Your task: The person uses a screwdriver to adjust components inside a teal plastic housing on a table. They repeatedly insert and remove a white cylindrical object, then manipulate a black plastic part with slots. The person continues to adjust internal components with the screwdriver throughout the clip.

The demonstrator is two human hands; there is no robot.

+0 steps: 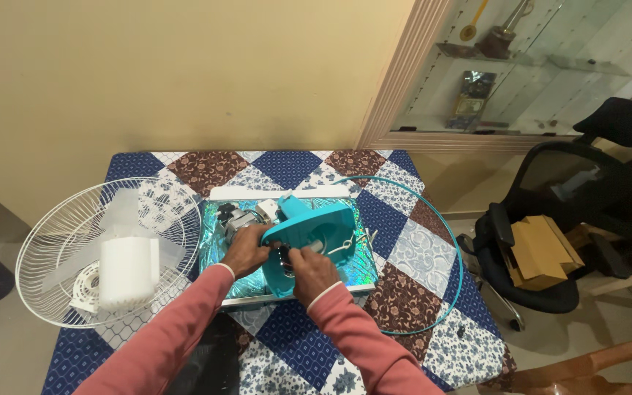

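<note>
Gripping teal fan housing (309, 232), both hands.

Both arms in pink sleeves reach forward from the near edge and converge at centre, the left hand (245, 251) curled with fingers bent down, the right hand (313, 272) just beside it, knuckles up, fingers tucked.

Left hand (245, 251) and right hand (312, 272) both grip teal fan housing (309, 232) over shiny tray (360, 265); white wire guard (104, 252) lies beyond left hand; teal ring (456, 252) beyond right.
</note>
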